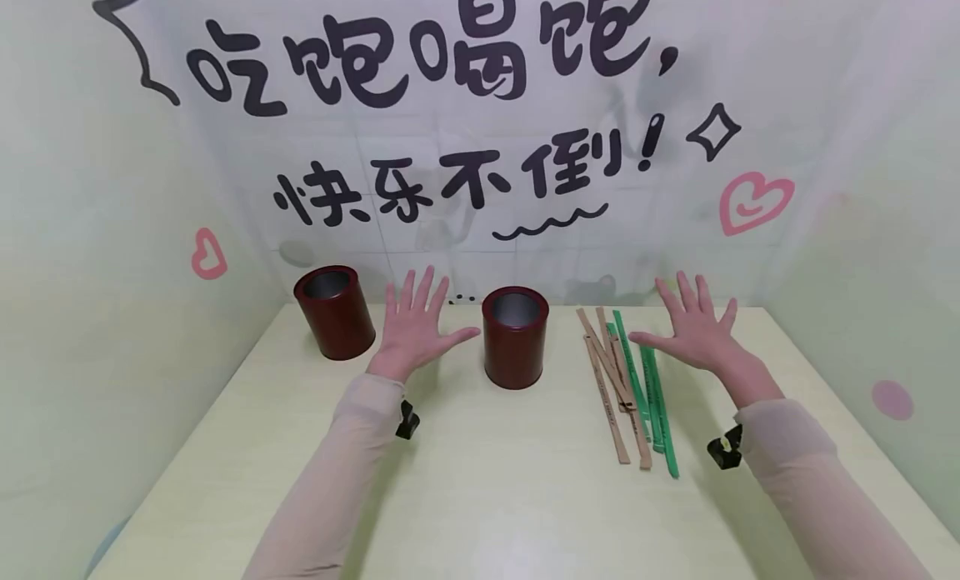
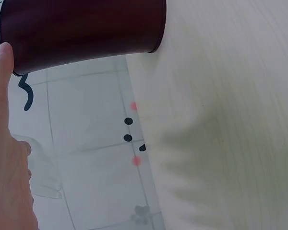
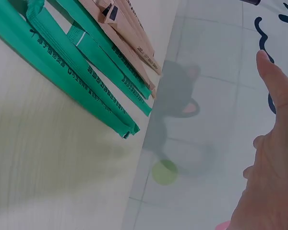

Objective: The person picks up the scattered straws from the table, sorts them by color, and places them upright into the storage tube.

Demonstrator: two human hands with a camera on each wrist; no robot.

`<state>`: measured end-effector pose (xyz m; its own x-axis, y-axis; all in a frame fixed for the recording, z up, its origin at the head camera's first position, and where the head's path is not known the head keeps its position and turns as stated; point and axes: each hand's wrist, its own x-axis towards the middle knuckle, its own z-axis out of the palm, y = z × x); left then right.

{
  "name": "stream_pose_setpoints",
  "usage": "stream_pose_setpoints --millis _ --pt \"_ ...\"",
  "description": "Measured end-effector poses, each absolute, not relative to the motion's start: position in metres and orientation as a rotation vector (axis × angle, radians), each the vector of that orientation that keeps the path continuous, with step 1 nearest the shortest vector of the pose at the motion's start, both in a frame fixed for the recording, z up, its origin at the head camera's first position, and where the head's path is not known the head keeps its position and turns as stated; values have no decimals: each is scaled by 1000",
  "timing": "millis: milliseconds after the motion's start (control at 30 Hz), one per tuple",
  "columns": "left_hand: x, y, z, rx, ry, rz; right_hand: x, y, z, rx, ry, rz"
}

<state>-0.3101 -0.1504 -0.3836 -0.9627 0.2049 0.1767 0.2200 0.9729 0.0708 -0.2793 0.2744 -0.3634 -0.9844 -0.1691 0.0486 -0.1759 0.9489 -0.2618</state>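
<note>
My left hand is held over the table with its fingers spread and holds nothing. It is between two dark red, open-topped cylindrical canisters: one left canister and one middle canister, whose side fills the top of the left wrist view. Spread the same way, my right hand holds nothing, raised beside a loose pile of long, thin paper-wrapped sticks. Several of these are green packets and several are brown packets, overlapping one another, with printed lettering on them.
The pale wooden table runs back to a white printed curtain with large dark lettering and pink hearts. Similar pale sheets close in the left side and right side.
</note>
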Motion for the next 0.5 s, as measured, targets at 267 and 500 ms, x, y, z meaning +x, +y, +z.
stream_pose_setpoints --millis 267,500 --pt "-311 -144 -379 -349 -2930 -175 -280 276 -362 285 -3081 433" --pt "-307 -133 -375 -407 -2934 -247 -275 276 -364 302 -3078 462"
